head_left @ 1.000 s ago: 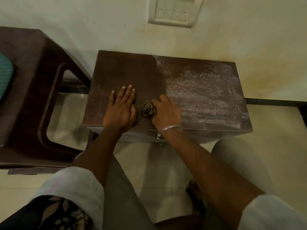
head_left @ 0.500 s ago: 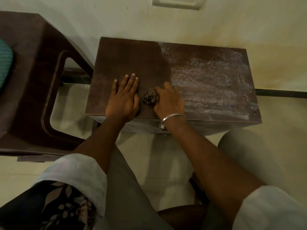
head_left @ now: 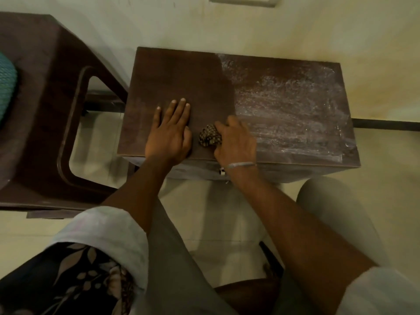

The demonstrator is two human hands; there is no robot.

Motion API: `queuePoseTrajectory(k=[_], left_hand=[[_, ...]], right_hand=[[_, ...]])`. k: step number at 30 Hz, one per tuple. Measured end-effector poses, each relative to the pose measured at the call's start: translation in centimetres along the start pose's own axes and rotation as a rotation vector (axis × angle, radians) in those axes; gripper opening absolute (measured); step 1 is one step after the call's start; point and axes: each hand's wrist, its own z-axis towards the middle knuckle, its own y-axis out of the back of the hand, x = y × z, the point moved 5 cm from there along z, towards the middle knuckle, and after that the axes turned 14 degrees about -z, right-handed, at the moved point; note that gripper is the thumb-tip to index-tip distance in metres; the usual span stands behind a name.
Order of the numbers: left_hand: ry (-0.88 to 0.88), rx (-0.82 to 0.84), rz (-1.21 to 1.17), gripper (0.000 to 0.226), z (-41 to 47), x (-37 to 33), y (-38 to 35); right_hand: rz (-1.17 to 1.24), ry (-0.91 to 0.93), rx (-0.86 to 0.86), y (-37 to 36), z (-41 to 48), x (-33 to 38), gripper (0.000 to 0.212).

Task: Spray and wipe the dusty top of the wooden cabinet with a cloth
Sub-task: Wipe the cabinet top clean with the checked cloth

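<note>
The wooden cabinet stands against the wall. The left half of its dark brown top looks clean, while the right half carries white dust streaks. My right hand grips a bunched, dark patterned cloth and presses it on the top near the front edge, at the border of the dusty part. My left hand lies flat, fingers together, on the clean part just left of the cloth. No spray bottle is visible.
A dark brown plastic chair stands close to the cabinet's left side, with a teal cushion at the frame's left edge. A switch plate is on the wall above. My knees sit below the cabinet's front, over pale floor tiles.
The view has shifted, so the cabinet sits a little lower than half a second ago. Both hands stay in much the same spots on the top, the cloth still under my right hand.
</note>
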Motion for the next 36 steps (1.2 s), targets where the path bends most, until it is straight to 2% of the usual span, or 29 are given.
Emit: queuePoseTrajectory(k=[3, 9, 15, 21, 24, 28, 32, 36], left_hand=[[0.008, 0.006, 0.003, 0.065, 0.0, 0.0, -0.1], [0.010, 0.007, -0.003, 0.064, 0.0, 0.0, 0.1], [0.030, 0.006, -0.004, 0.065, 0.2, 0.2, 0.1], [0.144, -0.026, -0.039, 0.068, 0.9, -0.7, -0.5], [0.095, -0.033, 0.026, 0.067, 0.9, -1.0, -0.5], [-0.109, -0.011, 0.088, 0.066, 1.0, -1.9, -1.1], [-0.083, -0.026, 0.030, 0.065, 1.2, -1.3, -1.2], [-0.066, -0.045, -0.017, 0.064, 1.2, -1.3, -1.1]], right_hand=[[-0.008, 0.046, -0.039, -0.3, -2.2, -0.5, 0.051], [0.007, -0.016, 0.010, 0.2, 1.5, -0.4, 0.046], [-0.013, 0.032, -0.034, -0.4, -1.9, -0.7, 0.051], [0.044, -0.077, -0.018, -0.1, 4.9, -1.0, 0.047], [0.018, -0.069, 0.001, -0.4, 5.3, -1.2, 0.052], [-0.030, -0.025, -0.008, -1.0, 4.9, -1.5, 0.054], [0.014, -0.092, -0.038, -0.4, 9.6, -1.4, 0.050], [-0.009, -0.084, -0.035, -0.6, 10.0, -1.7, 0.052]])
